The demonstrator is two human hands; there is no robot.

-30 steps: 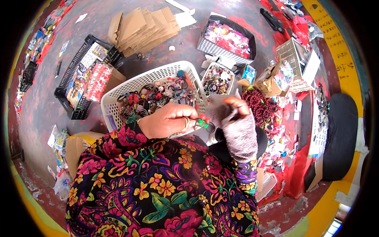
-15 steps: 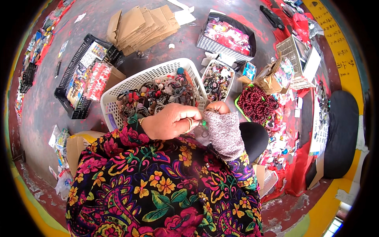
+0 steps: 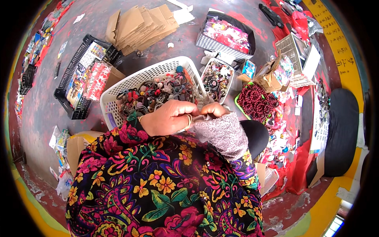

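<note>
My left hand [image 3: 167,117] and my right hand [image 3: 215,110] meet over the near edge of a white perforated basket [image 3: 112,84]. Both have their fingers pinched together, the tips almost touching. What lies between them is small and mostly hidden; I cannot make it out. A thin pale band loops around a finger of my left hand. A fuzzy grey-pink sleeve cover [image 3: 226,134] wraps my right wrist. Inside the basket is a heap of hair ties [image 3: 158,89] in black, grey and red, some with beads or pompoms.
Right of the basket stands a smaller white bin [image 3: 216,81] of hair accessories, then dark red beads [image 3: 257,102] in a green tray. Beyond are a patterned box [image 3: 227,37] of pink packets and stacked flat cardboard [image 3: 142,29]. A black crate [image 3: 75,83] stands left.
My right hand has turned inward and moved slightly left, its sleeve cover tilting with it. The green bead seen between the hands is now hidden. My left hand has shifted slightly up.
</note>
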